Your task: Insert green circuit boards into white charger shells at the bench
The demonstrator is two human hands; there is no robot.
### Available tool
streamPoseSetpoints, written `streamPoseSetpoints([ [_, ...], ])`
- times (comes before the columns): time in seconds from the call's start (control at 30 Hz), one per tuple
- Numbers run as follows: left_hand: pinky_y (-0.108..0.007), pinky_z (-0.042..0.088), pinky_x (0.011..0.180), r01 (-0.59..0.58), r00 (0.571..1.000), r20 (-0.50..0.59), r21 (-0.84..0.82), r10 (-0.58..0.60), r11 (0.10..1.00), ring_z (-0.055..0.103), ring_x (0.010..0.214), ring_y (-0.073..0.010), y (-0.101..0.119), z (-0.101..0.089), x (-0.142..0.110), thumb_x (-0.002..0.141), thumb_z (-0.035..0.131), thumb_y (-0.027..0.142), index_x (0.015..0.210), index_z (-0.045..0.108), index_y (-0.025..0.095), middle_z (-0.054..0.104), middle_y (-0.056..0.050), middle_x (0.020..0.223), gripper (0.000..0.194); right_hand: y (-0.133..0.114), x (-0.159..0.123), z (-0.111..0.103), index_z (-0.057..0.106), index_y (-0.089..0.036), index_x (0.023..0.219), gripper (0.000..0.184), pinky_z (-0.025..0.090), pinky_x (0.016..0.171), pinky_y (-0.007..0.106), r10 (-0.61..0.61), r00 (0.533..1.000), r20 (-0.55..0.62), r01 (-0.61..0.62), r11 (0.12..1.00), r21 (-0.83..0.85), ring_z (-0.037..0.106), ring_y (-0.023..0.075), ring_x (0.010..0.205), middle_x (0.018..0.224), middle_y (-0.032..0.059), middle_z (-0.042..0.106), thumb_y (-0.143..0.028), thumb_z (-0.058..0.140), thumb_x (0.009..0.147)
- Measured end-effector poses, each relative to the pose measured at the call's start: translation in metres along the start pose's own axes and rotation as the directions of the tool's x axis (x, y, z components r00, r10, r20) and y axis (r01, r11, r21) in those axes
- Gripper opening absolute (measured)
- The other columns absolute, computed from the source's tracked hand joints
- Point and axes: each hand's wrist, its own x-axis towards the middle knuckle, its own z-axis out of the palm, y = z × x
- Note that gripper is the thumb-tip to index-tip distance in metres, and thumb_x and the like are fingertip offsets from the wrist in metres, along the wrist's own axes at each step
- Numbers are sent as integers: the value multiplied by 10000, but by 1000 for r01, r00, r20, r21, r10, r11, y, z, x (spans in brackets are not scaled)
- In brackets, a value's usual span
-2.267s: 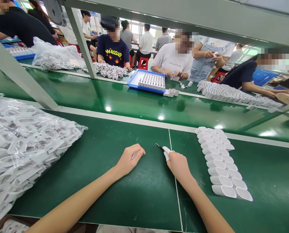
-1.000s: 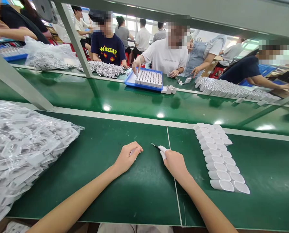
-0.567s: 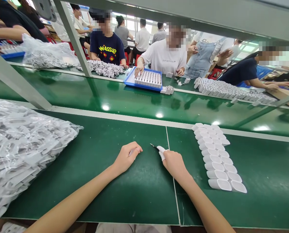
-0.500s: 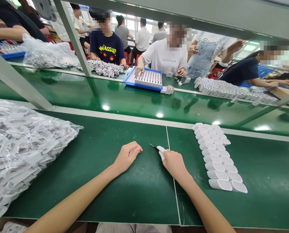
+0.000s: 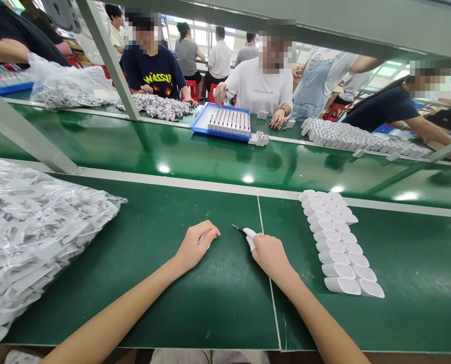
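My left hand (image 5: 195, 247) is closed around a small white plastic part (image 5: 204, 236), mostly hidden by the fingers. My right hand (image 5: 269, 254) grips a slim craft knife (image 5: 240, 229) with a dark handle and a narrow metal tip pointing left. White finger covers (image 5: 251, 236) sit on the thumb and forefinger of that hand. A gap separates the knife tip from the left hand. Right of my right hand, white plastic housings (image 5: 337, 244) with slanted faces lie in tight rows on the green table (image 5: 225, 313).
At left, a clear bag (image 5: 39, 237) heaped with white plastic parts covers the table. Beyond a glossy green conveyor (image 5: 202, 156), co-workers sit by a blue tray (image 5: 200, 124) and heaps of parts. A slanted metal post (image 5: 24, 129) rises at left.
The view has shifted slightly. My hands keep almost the same pose, holding the part and the knife. Across the conveyor, a co-worker's hand has lifted off the blue tray.
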Motion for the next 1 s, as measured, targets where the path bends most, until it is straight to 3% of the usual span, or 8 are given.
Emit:
streamPoseSetpoints([
  [1.0, -262, 455, 643, -12, 1000, 7, 5, 12, 1000, 588, 682, -144, 0, 0, 0, 901, 434, 338, 742, 644, 182, 640, -21, 729, 307, -1, -1, 0, 640, -125, 877, 182, 472, 667, 266, 16, 999, 31, -16, 1000, -13, 606, 132, 717, 848, 22, 659, -150, 490, 976],
])
